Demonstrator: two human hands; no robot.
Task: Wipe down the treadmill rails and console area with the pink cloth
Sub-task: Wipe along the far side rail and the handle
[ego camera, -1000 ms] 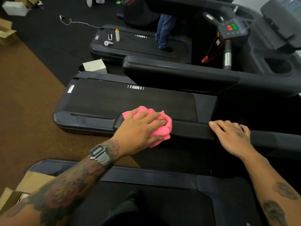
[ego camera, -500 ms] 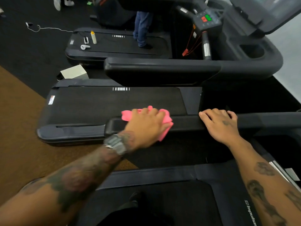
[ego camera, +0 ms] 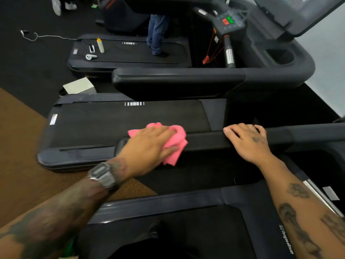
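A crumpled pink cloth (ego camera: 177,144) lies on the near end of a black treadmill handrail (ego camera: 205,141) that runs left to right across the middle. My left hand (ego camera: 147,148) presses flat on the cloth and grips it, a grey wristwatch on that wrist. Farther right on the same rail, my right hand (ego camera: 248,141) rests palm down with fingers spread, holding nothing. The far rail (ego camera: 177,79) of the same treadmill curves into the console area (ego camera: 280,57) with a cup holder at the upper right.
A control panel (ego camera: 228,22) with red and green buttons sits at the top right. Another treadmill at the back carries a bottle (ego camera: 100,45) and small white devices; a person's legs (ego camera: 156,34) stand on it. A white box (ego camera: 79,86) lies on the floor.
My left hand has shifted the cloth slightly along the rail end and the camera view has swung right. My right hand stays on the rail.
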